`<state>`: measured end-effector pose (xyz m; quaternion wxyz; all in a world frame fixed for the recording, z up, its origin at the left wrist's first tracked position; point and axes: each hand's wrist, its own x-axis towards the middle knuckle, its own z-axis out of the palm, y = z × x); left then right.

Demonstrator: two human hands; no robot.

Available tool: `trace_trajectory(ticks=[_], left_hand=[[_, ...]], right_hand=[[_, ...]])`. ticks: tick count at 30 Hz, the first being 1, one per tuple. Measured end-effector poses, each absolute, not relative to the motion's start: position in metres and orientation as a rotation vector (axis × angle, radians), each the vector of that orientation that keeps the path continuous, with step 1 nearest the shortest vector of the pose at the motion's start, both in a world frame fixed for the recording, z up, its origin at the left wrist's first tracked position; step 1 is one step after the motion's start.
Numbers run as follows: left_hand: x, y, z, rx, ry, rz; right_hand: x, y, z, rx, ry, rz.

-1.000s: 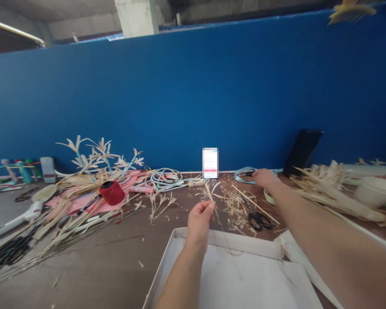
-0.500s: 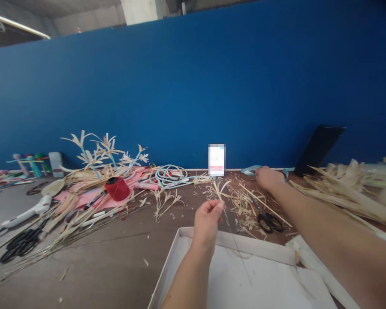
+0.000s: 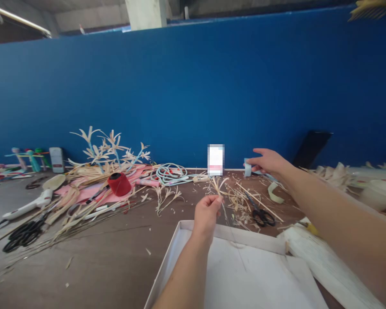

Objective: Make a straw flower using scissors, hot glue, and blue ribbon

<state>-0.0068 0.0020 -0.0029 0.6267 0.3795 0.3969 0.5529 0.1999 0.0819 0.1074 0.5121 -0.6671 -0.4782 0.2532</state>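
My left hand is closed in a pinch on a small pale husk flower, its narrow petals spread above the fingertips. A thin wire stem runs down from the pinch over the white box lid. Further back on the right, my right hand grips a light blue paper tape strip, with one finger stretched out above it. Black-handled scissors lie between the hands, beside a heap of husk shreds.
A white shallow box lid lies in front of me. At left are finished flowers, a red thread spool, a glue gun and more scissors. A blue partition stands behind, with a dark panel leaning on it.
My right hand has lifted the blue tape strip up from the table by the partition. Husk pieces at the right have shifted out of view, uncovering a pale curl. My left hand keeps its pinch.
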Motion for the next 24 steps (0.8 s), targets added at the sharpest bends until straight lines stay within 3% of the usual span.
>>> trace_trajectory(ticks=[5,12,24], left_hand=[[-0.007,0.001,-0.002,0.895,0.835,1.284],[-0.006,0.002,-0.005,0.84,0.784,1.36],[-0.006,0.0,0.003,0.761,0.719,1.339]], right_hand=[[0.175,0.041,0.099,-1.311,-1.147,0.908],[0.137,-0.001,0.045,-1.068,-0.807,1.168],[0.121,-0.019,0.015,-0.97,-0.62,1.273]])
